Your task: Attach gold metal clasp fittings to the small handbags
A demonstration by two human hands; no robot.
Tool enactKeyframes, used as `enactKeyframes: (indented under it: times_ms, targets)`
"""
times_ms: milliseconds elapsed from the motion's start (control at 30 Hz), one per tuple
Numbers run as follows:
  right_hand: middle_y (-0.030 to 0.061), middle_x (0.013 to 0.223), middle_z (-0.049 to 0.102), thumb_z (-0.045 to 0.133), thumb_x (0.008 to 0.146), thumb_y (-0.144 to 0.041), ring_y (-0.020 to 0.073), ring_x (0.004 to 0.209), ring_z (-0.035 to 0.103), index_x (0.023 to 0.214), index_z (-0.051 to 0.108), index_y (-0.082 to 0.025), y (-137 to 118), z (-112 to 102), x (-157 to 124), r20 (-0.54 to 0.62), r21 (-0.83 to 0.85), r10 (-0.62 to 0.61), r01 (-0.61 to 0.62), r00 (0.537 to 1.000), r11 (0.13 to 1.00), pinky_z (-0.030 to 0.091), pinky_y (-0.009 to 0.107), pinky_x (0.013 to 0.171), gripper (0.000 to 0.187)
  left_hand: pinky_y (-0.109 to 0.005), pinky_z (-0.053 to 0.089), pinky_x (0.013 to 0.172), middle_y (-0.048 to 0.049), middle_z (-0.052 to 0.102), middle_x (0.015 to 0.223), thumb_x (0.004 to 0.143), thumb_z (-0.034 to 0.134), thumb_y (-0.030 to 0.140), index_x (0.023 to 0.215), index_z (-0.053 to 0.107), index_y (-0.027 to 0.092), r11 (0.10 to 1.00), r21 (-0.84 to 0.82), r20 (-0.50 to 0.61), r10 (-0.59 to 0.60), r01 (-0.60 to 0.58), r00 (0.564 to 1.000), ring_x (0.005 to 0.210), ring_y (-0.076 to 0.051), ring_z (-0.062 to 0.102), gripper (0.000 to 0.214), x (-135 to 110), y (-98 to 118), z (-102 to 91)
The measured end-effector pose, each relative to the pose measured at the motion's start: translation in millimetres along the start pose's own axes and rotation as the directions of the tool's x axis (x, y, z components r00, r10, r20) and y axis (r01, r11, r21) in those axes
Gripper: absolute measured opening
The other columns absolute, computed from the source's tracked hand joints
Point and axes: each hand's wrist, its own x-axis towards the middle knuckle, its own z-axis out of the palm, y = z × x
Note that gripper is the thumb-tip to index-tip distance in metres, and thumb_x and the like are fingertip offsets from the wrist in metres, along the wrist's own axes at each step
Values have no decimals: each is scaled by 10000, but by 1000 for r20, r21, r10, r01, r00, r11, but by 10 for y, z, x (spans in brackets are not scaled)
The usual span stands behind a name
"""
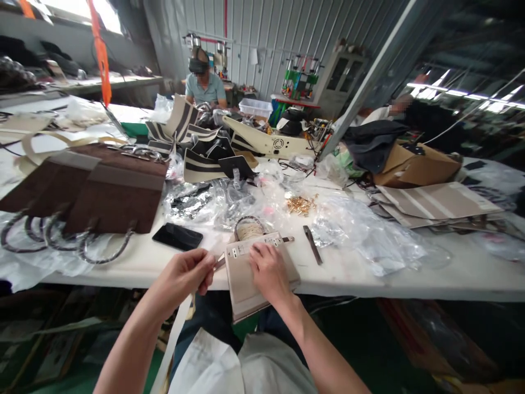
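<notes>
Beige, the flat panel (241,282) sticks out past the table (348,284), so it could tip if the right hand (268,269), bent on top, lifts; I can't tell if that hand grips. The left hand (194,271) pinches a thin strip (220,262). Behind, a ropey handle (246,217) loops round.

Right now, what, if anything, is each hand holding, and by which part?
The left hand pinches a thin piece by one end. The right hand lies on the beige panel; whether it grips cannot be told.
</notes>
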Motion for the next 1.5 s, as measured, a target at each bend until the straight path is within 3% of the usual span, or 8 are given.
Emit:
enactKeyframes:
  times_ms: [233,467,667,800,967,1167,1267,1500]
  targets:
    - [158,1491,715,582,1165,-261,356,1348,632,1586,625,-212,26,-11,-41,125,-62,-47,55,991,997,479,547,1149,426,-276,593,709,-124,809,915,1025,763,646,942,758,136,975,-205,226,-40,88,973,738,-193,747,517,-214,-419,352]
    - [134,1613,671,534,1180,-262,366,1471,623,1590,672,-238,164,-13,-195,72,50,-110,107,991,993,476,594,1228,434,-247,575,550,-88,779,763,1025,714,653,930,694,161,975,-202,-65,-113,98,991,561,-174,714,502,-187,-661,493]
    - [146,1471,744,617,1151,-365,342,1316,722,1437,788,-255,94,-320,13,32,372,5,-17,999,928,596,524,1147,351,-280,632,611,-83,786,810,1044,643,532,918,688,174,986,-141,-86,-104,91,991,636,-198,763,382,-180,-773,610]
    - [123,1273,820,748,1065,-437,258,975,785,1404,800,-233,-90,-426,134,239,617,55,-196,969,762,668,385,863,399,-272,612,587,-73,752,759,1035,590,408,822,668,186,995,-87,-146,-69,57,987,646,-199,741,317,-123,-766,761]
    - [57,906,831,797,993,-470,221,779,748,1007,864,-205,-208,-384,113,414,671,100,-378,905,639,609,311,723,274,-285,638,595,-63,728,761,1003,604,330,823,643,188,994,-91,-170,-75,60,983,686,-212,744,232,-95,-742,868]
    - [32,913,825,754,1049,-467,223,811,751,1018,855,-232,-171,-402,97,524,686,2,-423,852,592,594,309,748,257,-278,649,555,-119,783,1082,975,714,373,1452,643,154,985,-171,-121,-50,29,991,879,-260,791,529,-116,-678,856]
    - [27,849,795,721,1073,-453,220,785,730,990,845,-230,-152,-405,133,527,675,-30,-397,849,622,586,306,726,269,-251,602,537,-99,787,963,1044,615,392,1158,746,157,989,-145,-79,-8,-3,997,758,-216,763,292,-92,-667,884]
    - [57,945,778,691,1060,-346,225,835,712,920,805,-220,-115,-309,253,270,615,-13,-162,963,771,565,311,734,220,-254,504,499,-56,738,683,1088,591,500,782,604,208,977,-212,-211,-77,31,974,519,-178,677,423,-11,-768,1089]
